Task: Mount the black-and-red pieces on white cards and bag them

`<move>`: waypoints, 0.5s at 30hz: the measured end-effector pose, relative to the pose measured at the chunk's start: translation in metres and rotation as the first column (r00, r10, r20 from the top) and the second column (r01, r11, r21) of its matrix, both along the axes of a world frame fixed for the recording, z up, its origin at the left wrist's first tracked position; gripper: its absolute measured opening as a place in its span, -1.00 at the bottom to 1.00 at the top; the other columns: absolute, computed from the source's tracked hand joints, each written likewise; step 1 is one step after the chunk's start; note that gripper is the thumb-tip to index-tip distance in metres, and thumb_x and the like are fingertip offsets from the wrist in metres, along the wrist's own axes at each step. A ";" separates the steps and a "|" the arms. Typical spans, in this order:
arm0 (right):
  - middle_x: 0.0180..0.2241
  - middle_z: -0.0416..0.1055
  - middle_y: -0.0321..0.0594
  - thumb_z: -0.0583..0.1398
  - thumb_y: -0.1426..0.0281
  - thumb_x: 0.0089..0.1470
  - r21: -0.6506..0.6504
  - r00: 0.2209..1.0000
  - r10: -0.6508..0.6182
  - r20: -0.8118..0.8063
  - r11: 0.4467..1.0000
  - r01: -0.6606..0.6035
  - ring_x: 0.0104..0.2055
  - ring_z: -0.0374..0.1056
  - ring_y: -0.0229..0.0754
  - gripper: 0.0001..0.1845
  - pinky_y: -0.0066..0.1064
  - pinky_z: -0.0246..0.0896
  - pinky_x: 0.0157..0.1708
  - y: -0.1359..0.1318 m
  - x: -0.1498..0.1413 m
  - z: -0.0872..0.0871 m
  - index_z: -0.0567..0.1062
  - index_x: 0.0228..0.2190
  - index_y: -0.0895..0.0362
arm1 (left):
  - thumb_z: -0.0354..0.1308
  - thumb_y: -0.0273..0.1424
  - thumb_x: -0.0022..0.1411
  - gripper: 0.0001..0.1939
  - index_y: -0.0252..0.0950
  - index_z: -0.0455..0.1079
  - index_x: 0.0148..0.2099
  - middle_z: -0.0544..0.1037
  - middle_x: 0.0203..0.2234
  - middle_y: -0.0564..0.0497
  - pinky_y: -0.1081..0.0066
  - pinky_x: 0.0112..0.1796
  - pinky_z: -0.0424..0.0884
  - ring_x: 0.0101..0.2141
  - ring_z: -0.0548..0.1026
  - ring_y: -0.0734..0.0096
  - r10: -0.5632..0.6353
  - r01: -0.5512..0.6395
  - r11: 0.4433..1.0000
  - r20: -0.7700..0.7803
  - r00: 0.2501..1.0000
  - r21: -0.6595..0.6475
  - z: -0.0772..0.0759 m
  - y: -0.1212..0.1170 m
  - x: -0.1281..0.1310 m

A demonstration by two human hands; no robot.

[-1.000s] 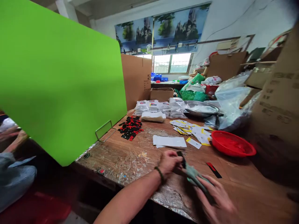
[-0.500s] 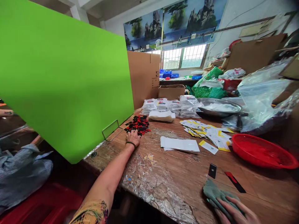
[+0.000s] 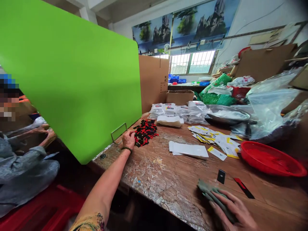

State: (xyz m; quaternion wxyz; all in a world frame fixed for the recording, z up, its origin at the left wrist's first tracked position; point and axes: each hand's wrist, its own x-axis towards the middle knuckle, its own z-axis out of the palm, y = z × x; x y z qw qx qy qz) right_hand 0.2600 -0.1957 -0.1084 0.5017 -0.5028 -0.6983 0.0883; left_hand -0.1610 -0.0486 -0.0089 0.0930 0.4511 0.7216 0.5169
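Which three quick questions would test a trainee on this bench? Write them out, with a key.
1. True or false: the left hand is beside the pile of black and red pieces.
2. What does the right hand hold? A) white paper B) grey-green cloth C) plastic bag
3. Fill in: the red basin is to the ___ of the yellow-and-white cards.
Key: 1 true; 2 B; 3 right.

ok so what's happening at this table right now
The person's left hand is at the near-left edge of the pile of small black-and-red pieces; whether it grips one is hard to tell. The right hand holds a crumpled grey-green cloth. Near it on the brown wooden table lie a small black rectangular piece and a long black-and-red strip.
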 end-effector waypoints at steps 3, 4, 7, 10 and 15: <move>-0.13 0.47 -0.09 0.21 0.09 0.08 -0.072 0.988 0.061 -0.140 0.995 -0.072 -0.09 0.42 -0.04 -0.65 -0.21 0.39 -0.11 0.006 -0.044 0.032 0.60 -0.25 0.08 | 0.16 -0.33 0.09 -0.76 -0.36 0.48 -0.22 0.57 -0.47 -0.04 0.37 -0.40 0.45 -0.50 0.55 0.35 -0.097 0.092 0.995 0.179 0.979 0.037 0.003 -0.022 0.030; -0.11 0.45 -0.09 0.21 0.13 0.10 -0.085 0.980 0.096 -0.173 0.990 -0.112 -0.08 0.41 -0.05 -0.67 -0.20 0.38 -0.10 0.009 -0.061 0.044 0.59 -0.24 0.08 | 0.19 -0.30 0.05 -0.74 -0.36 0.47 -0.23 0.56 -0.49 -0.02 0.38 -0.44 0.45 -0.54 0.53 0.38 -0.152 0.146 0.988 0.227 0.962 0.046 0.002 -0.033 0.047; -0.01 0.39 -0.07 0.16 0.26 0.17 0.017 0.947 0.206 -0.246 0.978 -0.209 0.01 0.36 -0.04 -0.70 -0.13 0.34 -0.01 0.021 -0.108 0.075 0.53 -0.10 0.08 | 0.32 -0.27 -0.09 -0.70 -0.36 0.48 -0.32 0.55 -0.52 0.00 0.42 -0.50 0.45 -0.59 0.50 0.43 -0.365 0.365 0.928 0.371 0.854 0.074 -0.003 -0.072 0.104; 0.05 0.37 -0.10 0.13 0.39 0.16 0.087 0.937 0.331 -0.110 0.943 -0.322 0.10 0.29 -0.03 -0.62 -0.09 0.26 0.07 0.030 -0.124 0.082 0.45 0.02 0.02 | 0.38 -0.35 -0.16 -0.74 -0.36 0.47 -0.39 0.55 -0.52 0.02 0.51 -0.46 0.42 -0.52 0.48 0.48 -0.577 0.564 0.789 0.610 0.543 0.244 -0.006 -0.100 0.147; -0.08 0.46 -0.17 0.11 0.35 0.16 0.001 0.987 0.152 -0.060 0.988 -0.152 -0.07 0.40 -0.06 -0.68 -0.20 0.35 -0.08 0.018 -0.058 0.049 0.46 -0.05 0.02 | 0.41 -0.36 -0.18 -0.71 -0.35 0.42 -0.39 0.49 -0.57 0.06 0.43 -0.48 0.46 -0.56 0.49 0.44 -0.511 0.589 0.778 0.764 0.394 0.217 -0.028 -0.085 0.203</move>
